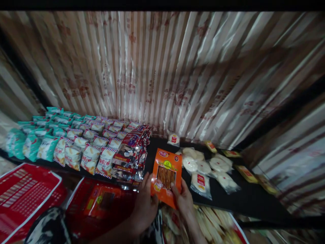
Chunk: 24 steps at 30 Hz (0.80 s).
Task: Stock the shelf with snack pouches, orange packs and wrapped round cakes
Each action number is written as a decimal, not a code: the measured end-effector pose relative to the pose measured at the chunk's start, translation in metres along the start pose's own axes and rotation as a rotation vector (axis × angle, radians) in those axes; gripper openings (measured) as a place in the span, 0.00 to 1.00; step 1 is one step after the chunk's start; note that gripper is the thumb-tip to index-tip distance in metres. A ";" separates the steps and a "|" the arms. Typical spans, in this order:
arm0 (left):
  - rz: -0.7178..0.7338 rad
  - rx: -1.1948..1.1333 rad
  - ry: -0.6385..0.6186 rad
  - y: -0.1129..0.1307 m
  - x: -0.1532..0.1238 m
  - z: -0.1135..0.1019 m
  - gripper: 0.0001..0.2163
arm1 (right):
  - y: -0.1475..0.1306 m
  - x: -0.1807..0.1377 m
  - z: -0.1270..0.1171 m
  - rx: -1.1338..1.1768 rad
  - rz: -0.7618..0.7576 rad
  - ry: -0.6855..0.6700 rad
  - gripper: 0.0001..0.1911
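An orange snack bag (167,174) with a clear window showing brown sticks is held upright just in front of the black shelf (250,200). My right hand (183,200) grips its lower right edge, thumb on the front and fingers behind. At the lower left edge is my left hand (145,202), its fingers along the side and its thumb near the bottom corner; part of its hold is blurred. Left of the bag lies a stack of dark red and blue shiny packets (130,152). To the right are clear packs of round white cakes (190,162).
White-and-red snack bags (92,157) and teal bags (48,147) stand in rows on the left. Yellow packs (246,174) lie at the right. Below are a red basket (27,193) and another with an orange pack (101,200). A striped plastic sheet (142,71) hangs behind.
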<state>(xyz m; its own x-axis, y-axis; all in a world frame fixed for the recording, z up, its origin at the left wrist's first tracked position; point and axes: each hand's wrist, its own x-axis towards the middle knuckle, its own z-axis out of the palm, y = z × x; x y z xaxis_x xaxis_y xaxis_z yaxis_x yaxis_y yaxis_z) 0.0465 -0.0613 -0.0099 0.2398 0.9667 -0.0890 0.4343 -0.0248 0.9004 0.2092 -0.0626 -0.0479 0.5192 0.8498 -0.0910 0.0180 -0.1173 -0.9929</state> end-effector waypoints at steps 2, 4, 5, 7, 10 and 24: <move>0.026 0.117 -0.065 0.001 0.006 0.010 0.29 | 0.001 0.023 0.000 -0.091 -0.053 0.030 0.31; 0.059 0.179 -0.128 0.004 0.014 0.019 0.30 | 0.000 0.044 0.003 -0.161 -0.085 0.025 0.30; 0.075 0.200 -0.144 0.005 0.019 0.022 0.30 | -0.001 0.055 0.006 -0.188 -0.091 0.010 0.30; 0.088 0.224 -0.141 0.008 0.030 0.028 0.30 | -0.003 0.074 0.013 -0.230 -0.103 -0.003 0.28; 0.071 0.256 -0.109 0.012 0.051 0.034 0.29 | -0.006 0.100 0.026 -0.270 -0.152 -0.008 0.25; -0.068 0.366 -0.088 0.020 0.114 0.046 0.27 | -0.012 0.170 0.062 -0.395 -0.185 -0.036 0.19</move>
<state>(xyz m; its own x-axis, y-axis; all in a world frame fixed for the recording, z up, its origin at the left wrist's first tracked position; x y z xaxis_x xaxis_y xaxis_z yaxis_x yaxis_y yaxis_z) 0.1223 0.0363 -0.0221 0.2667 0.9442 -0.1935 0.7290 -0.0663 0.6813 0.2442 0.1148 -0.0559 0.4462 0.8917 0.0761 0.4374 -0.1431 -0.8878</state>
